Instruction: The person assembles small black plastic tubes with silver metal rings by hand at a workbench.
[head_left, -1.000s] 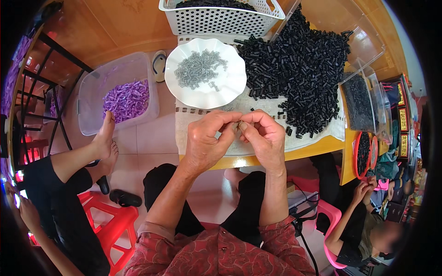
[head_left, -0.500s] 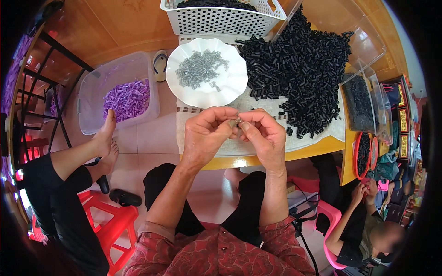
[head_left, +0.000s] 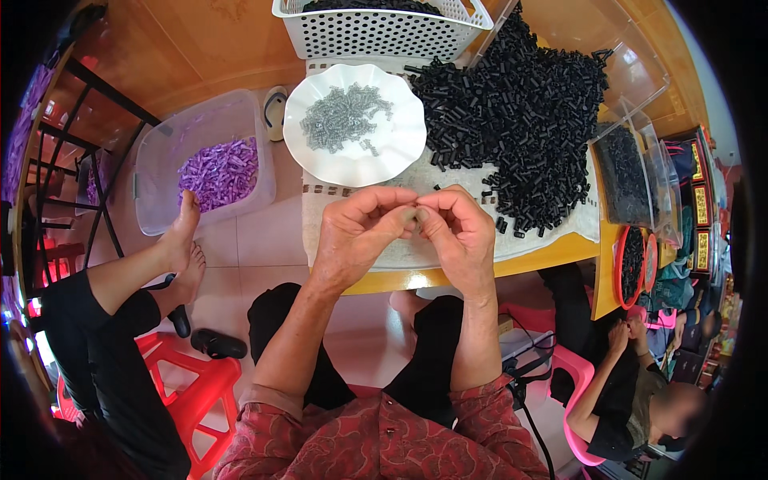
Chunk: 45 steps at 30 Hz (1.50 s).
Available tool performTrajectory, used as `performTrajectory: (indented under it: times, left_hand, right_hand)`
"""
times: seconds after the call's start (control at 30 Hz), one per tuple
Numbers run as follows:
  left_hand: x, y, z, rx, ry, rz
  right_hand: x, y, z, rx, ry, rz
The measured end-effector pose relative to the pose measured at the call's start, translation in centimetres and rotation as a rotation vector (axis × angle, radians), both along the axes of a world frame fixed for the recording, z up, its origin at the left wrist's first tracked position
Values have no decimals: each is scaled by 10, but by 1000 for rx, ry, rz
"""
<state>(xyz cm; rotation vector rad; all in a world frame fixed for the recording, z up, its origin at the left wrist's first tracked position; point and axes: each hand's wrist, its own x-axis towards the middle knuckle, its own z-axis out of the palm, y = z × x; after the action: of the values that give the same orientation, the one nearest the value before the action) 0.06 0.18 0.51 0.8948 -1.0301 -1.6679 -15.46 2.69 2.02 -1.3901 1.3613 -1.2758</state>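
Note:
My left hand (head_left: 356,232) and my right hand (head_left: 460,232) meet fingertip to fingertip over the table's near edge. Thumbs and forefingers of both are closed in a pinch. Between them is a small silvery piece, a spring by its look half a second ago; the fingertips now hide nearly all of it. Just beyond the left hand stands a white wavy-rimmed plate (head_left: 308,160) with a loose heap of small silvery springs (head_left: 346,118). To the right of the plate spreads a large pile of short black tubular pieces (head_left: 520,120), its near end just beyond my right hand.
A white perforated basket (head_left: 384,36) with black pieces stands behind the plate. Clear bins (head_left: 628,176) and a red tray (head_left: 630,268) are at right. Purple pieces lie in a translucent tub (head_left: 256,188) on the floor. People sit on both sides; a red stool (head_left: 192,384) is at left.
My fingertips have closed further over the small spring, which showed between the thumbs before. The plate and table appear shifted slightly left in the view.

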Motion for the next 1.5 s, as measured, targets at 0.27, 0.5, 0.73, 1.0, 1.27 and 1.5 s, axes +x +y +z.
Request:
performTrajectory:
  times: [0.27,0.5,0.73,1.0,1.27,1.5]
  left_hand:
    - [11,-8,-9,92,186,-156]
    - [6,-6,-3,136,162,-162]
    - [-11,5,-13,-237,-214,132]
    - [0,-3,-4,-7,-26,-33]
    - [12,-10,-6,211,313,-247]
    - [-3,-1,-3,20,0,-8]
  right_hand:
    - [0,1,5,-213,236,26]
    - [0,2,0,-169,269,41]
    - [3,-1,-2,-154,330,16]
    - [0,0,-1,-187,305,7]
    - [-3,4,6,-265,248,114]
    - [2,0,0,-273,389,5]
